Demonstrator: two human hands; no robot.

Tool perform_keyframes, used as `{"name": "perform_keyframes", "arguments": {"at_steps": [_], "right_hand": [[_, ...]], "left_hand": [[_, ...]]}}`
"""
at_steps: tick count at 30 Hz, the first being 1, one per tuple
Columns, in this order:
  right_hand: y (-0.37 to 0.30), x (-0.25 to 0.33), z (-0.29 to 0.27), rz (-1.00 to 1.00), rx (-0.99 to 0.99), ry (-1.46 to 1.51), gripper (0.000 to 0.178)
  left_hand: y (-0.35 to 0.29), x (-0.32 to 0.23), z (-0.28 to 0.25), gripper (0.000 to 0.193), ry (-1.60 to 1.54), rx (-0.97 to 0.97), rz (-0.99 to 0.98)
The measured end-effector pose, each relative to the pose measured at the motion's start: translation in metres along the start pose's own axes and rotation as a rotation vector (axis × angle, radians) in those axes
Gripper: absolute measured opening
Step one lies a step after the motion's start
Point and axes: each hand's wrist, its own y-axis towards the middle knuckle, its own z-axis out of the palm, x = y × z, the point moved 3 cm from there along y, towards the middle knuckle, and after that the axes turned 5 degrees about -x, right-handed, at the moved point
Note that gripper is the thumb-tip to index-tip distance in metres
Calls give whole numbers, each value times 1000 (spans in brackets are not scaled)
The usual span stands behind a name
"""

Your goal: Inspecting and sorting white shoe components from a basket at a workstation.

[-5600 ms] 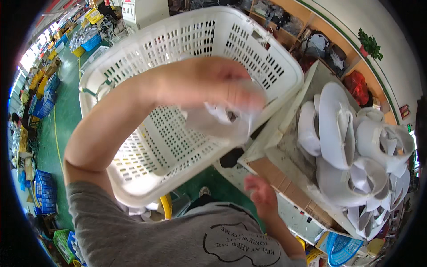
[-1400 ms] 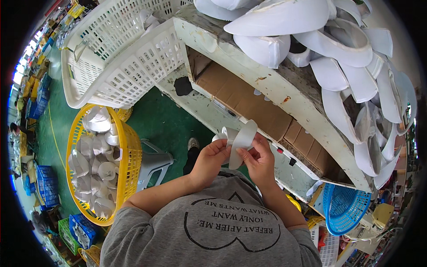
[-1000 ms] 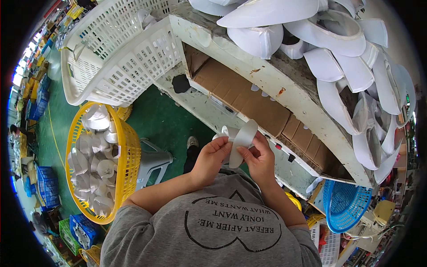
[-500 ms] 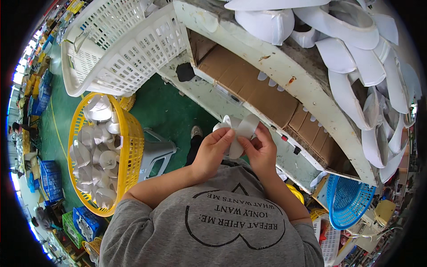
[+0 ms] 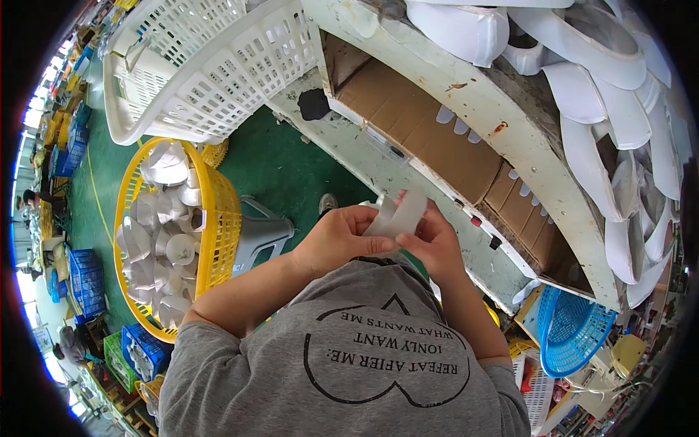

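In front of my chest, both hands hold a thin, curved, off-white strip (image 5: 402,217), bent like a shoe's heel stiffener. My left hand (image 5: 341,231) closes on its left end, thumb stretched along the lower edge. At the other end, my right hand (image 5: 438,239) pinches it, the thumb below and fingers behind it. The fingertips behind the strip are partly hidden. To my left, a yellow basket (image 5: 220,237) holds many similar curved white pieces (image 5: 180,249).
A white slotted basket (image 5: 233,80) stands at the upper left. White shoe-like parts (image 5: 593,109) are heaped on the worn bench (image 5: 466,91) at the right, above a cardboard-lined shelf (image 5: 429,146). A grey stool (image 5: 262,231) stands beside the yellow basket; a blue basket (image 5: 575,331) is lower right.
The strip has turned and shifted slightly right in my hands. My left hand has changed its grip, the thumb now lying lower and flatter. The view has shifted a little.
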Motion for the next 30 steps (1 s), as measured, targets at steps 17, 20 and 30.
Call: {"name": "perform_keyframes", "arguments": {"at_steps": [17,20,30], "right_hand": [[-6,2,-9,106,-4,-301,18],[-6,-13,-8,138,48,-268,22],[15,-48,1,460,379,248,27]], "left_hand": [[-29,29,-2,29,505,-102,74],[-31,28,1,29,468,-121,36],[-20,24,-11,32,395,91,-102]]}}
